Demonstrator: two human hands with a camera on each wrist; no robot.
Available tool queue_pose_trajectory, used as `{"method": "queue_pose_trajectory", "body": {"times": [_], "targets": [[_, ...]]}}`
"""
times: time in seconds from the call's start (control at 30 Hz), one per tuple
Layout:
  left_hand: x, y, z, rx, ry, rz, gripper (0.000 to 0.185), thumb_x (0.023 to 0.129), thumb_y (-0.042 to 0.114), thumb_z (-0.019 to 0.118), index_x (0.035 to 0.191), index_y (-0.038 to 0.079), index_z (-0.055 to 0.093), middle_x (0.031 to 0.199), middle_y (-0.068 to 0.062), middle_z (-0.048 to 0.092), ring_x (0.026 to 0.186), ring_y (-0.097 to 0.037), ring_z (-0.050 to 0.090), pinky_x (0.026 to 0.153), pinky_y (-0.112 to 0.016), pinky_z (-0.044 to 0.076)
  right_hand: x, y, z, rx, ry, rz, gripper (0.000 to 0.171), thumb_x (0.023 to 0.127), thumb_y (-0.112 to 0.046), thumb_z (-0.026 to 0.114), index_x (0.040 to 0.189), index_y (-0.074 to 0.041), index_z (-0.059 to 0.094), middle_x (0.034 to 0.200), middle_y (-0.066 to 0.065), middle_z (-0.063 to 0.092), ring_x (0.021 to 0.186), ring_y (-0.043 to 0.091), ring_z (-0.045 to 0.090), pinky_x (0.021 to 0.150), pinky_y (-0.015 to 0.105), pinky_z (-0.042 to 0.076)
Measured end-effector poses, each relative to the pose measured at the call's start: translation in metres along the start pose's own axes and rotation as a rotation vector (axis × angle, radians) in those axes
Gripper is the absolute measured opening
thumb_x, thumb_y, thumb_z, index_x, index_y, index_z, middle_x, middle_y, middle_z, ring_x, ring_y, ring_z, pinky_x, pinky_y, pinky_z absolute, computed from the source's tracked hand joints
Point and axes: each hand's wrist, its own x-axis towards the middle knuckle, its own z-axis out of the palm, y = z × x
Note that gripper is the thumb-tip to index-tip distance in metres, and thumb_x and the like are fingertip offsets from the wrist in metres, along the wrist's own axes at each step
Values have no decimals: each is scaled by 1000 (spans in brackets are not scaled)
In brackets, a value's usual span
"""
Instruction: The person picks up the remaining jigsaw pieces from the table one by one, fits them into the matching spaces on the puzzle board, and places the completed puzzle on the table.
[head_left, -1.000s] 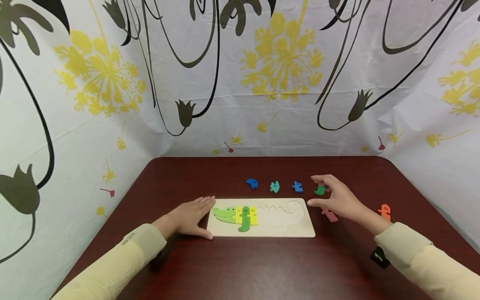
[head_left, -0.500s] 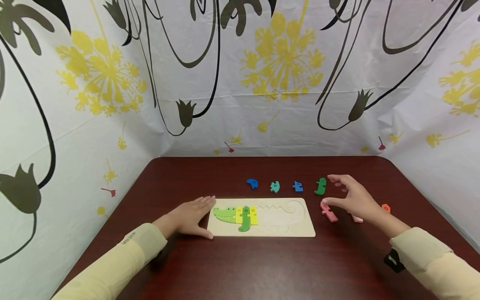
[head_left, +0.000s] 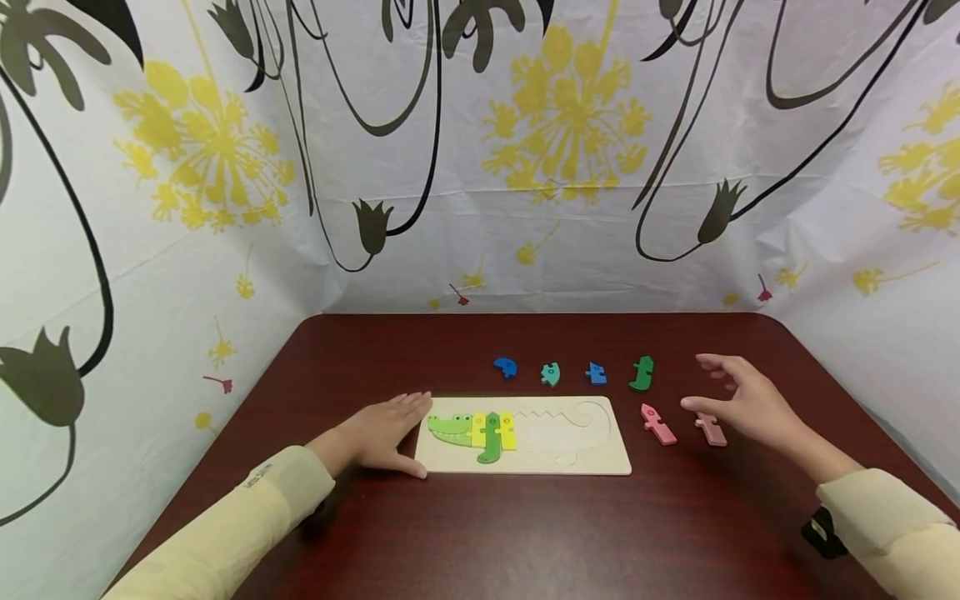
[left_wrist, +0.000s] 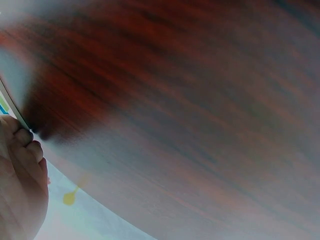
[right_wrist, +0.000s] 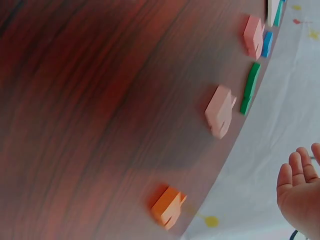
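Observation:
A wooden crocodile puzzle board [head_left: 566,433] lies on the table, with a light green head piece [head_left: 448,429], two yellow pieces and a green leg piece [head_left: 491,442] set in its left part. My left hand [head_left: 378,433] rests at the board's left edge, fingers straight and thumb spread. Over the right side of the table hovers my right hand [head_left: 753,408], thumb and fingers apart, nothing held. Its thumb tip overlaps a pale pink puzzle piece [head_left: 711,432] in the head view. A brighter pink piece [head_left: 658,425] lies to that one's left.
Behind the board lie a curved blue piece [head_left: 506,367], a teal piece [head_left: 550,374], another blue piece [head_left: 596,373] and a green leg piece [head_left: 642,373]. An orange piece [right_wrist: 168,207], hidden in the head view, shows in the right wrist view. Patterned cloth surrounds the table [head_left: 480,533].
My right hand has moved rightward, past the green and brighter pink pieces, uncovering them and the pale pink one and covering the orange one. The left hand stays in place.

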Motion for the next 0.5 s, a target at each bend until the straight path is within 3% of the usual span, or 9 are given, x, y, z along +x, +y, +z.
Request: {"method": "queue_pose_trajectory", "body": {"times": [0.3,0.5], "targets": [[0,0,0,2,1,-2,117,76,88,38,156,5,16,161,-8,14,147,-23,13,117,-37,17,-9,23,-17,-40,-3,68,80,84,-37,77,143,2,40,132,24,44,111,41,45,76,28,37],[-1,0,0,-5,-1,-6,117,76,88,38,156,5,16,161,-9,14,146,-22,13,117,-37,18,-15,40,-26,-53,-40,125,82,85,-38,76,144,3,37,132,29,41,111,47,43,78,45,42]]}}
